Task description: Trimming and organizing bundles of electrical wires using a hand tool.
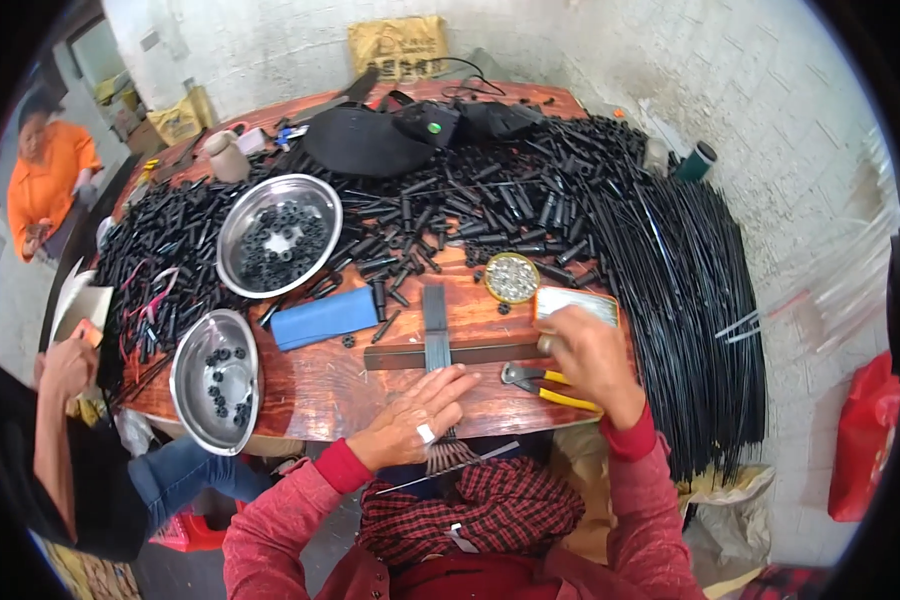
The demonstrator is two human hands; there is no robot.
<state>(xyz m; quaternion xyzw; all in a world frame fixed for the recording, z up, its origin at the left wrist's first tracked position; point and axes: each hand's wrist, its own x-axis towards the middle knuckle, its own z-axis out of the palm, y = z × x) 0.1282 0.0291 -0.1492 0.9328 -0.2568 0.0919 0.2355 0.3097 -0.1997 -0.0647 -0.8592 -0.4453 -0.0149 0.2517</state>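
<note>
My left hand (pixel 417 415) lies flat with fingers stretched over a bundle of thin dark rods (pixel 436 312). The bundle crosses a long dark bar (pixel 395 357) on the table, and its near ends fan out past my palm. My right hand (pixel 592 358) hovers at the near edge of a white rectangular tray (pixel 585 303). Its fingertips are pressed together, and what they hold, if anything, is hidden. Below it lie end-cutting pliers (pixel 555 386) with yellow handles. A round yellow-rimmed tin (pixel 511 278) of small silvery pieces stands beside the tray.
Two metal bowls (pixel 335 222) (pixel 177 385) hold small black parts. Heaped black tubes (pixel 165 245) cover the table's far side; long black rods (pixel 675 330) overhang its right edge. A folded blue cloth (pixel 324 319) lies centre-left. Co-workers, one in orange (pixel 52 180), are at left.
</note>
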